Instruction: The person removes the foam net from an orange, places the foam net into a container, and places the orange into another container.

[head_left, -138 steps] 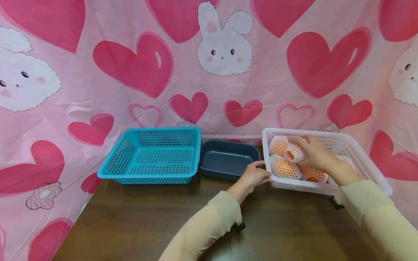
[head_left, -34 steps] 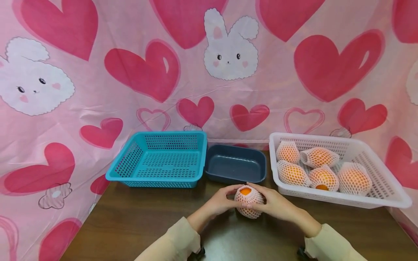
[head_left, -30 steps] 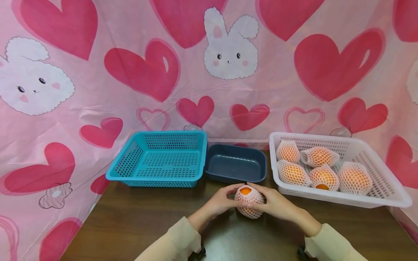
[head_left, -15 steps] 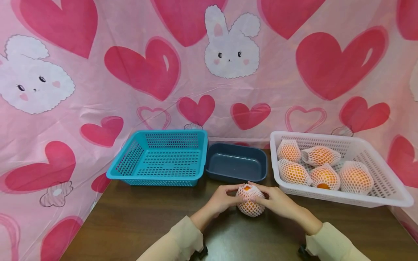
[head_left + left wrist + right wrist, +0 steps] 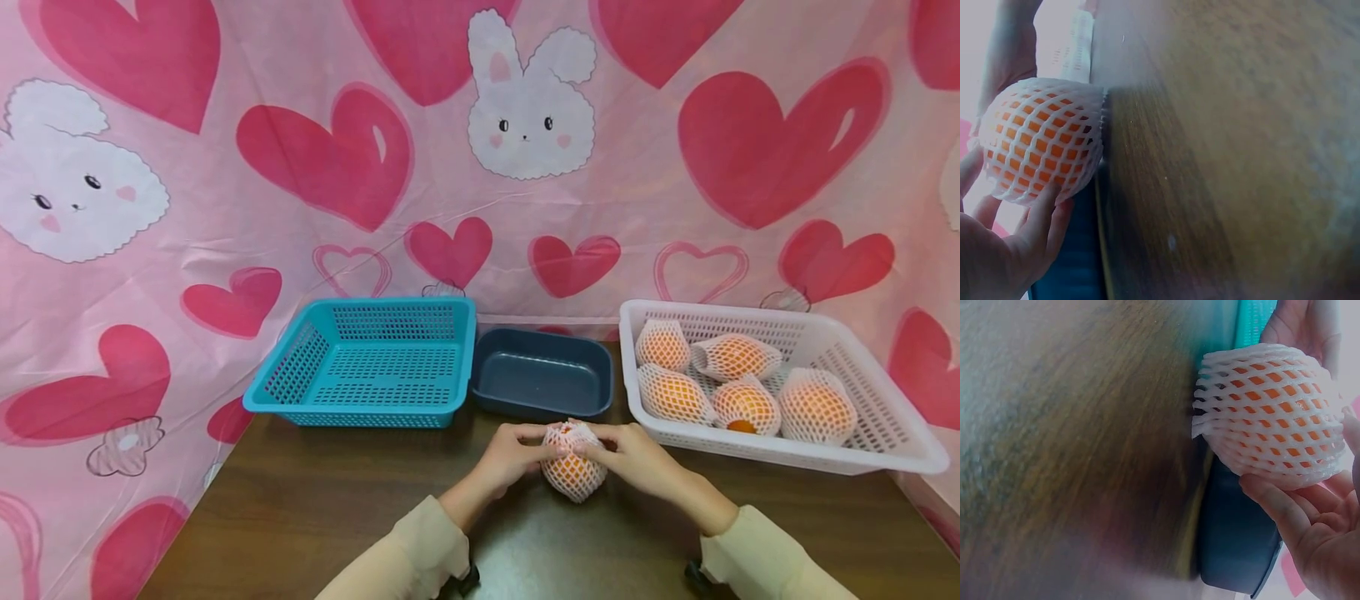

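Between both hands stands an orange in a white foam net [image 5: 574, 472], at the front of the dark tray in the head view. My left hand [image 5: 507, 457] holds its left side, fingers behind and thumb across the upper front. From the other side my right hand [image 5: 637, 460] grips it the same way, the thumb tips near each other. The net [image 5: 1044, 140] covers nearly all of the fruit in the left wrist view. Its fringed lower end [image 5: 1200, 403] is close over the table in the right wrist view.
A white basket [image 5: 795, 458] on the right holds several netted oranges [image 5: 817, 408]. A dark blue tray [image 5: 542, 375] and a turquoise basket [image 5: 356, 408] stand along the back. The brown table [image 5: 337, 475] meets a pink heart-printed cloth [image 5: 525, 208].
Earlier the right hand was taking the orange from the white basket while the left touched its rim. Since then, the net has come up over the bare orange top as the fingers shifted.
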Available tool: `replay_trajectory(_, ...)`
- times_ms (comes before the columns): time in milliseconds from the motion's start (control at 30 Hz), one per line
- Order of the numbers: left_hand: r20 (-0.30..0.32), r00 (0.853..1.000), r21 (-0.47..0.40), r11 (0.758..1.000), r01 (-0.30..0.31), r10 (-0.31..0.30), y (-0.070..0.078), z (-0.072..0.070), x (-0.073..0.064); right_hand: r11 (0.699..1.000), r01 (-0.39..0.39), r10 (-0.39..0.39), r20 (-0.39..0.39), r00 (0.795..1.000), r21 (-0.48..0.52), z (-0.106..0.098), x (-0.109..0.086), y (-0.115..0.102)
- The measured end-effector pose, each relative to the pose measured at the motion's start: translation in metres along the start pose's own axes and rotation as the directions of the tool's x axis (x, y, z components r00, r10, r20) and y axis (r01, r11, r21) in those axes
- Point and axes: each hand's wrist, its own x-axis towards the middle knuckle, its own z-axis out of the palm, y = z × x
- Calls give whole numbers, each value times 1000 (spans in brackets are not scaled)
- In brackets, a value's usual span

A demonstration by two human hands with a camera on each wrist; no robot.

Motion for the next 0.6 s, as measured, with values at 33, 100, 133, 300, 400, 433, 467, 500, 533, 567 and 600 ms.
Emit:
replay_trajectory(33, 0, 1000, 0, 1000, -2, 2, 0, 0, 0, 1000, -1, 1, -2, 1000, -1, 0, 0, 0)
replay_trajectory(100, -7, 1000, 13, 1000, -7, 7, 0, 0, 0, 1000, -9, 9, -2, 1000, 8, 0, 0, 0)
replay_trajectory(133, -9, 1000, 15, 1000, -9, 10, 1, 0, 0, 1000, -10, 10, -4, 1000, 13, 0, 0, -1)
replay_trajectory(300, -15, 1000, 37, 999, -16, 17, 2, -2, -1, 999, -5, 6, -17, 1000, 47, 1, -1, -2)
replay_trajectory(400, -9, 1000, 45, 999, -11, 11, 3, -2, -2, 999, 37, -36, -48, 998, 29, 4, -2, -3)
replay_trajectory(433, -4, 1000, 46, 999, -9, 9, 3, -2, -3, 998, 55, -54, -60, 997, 15, 5, -2, -3)
replay_trajectory(467, 0, 1000, 46, 999, -7, 7, 4, -2, -3, 997, 72, -71, -71, 995, 1, 5, -2, -3)
replay_trajectory(500, 2, 1000, 48, 999, -6, 5, 4, -3, -3, 996, 83, -84, -80, 993, -10, 5, -3, -3)
replay_trajectory(533, 1, 1000, 51, 999, -6, 6, 5, -3, -3, 996, 86, -86, -87, 992, -12, 6, -3, -3)
replay_trajectory(567, 1, 1000, 57, 998, -9, 9, 5, -3, -3, 997, 81, -82, -92, 992, -6, 6, -2, -4)
replay_trajectory(600, 2, 1000, 63, 998, -12, 12, 5, -3, -3, 997, 76, -76, -98, 992, -4, 6, -2, -4)
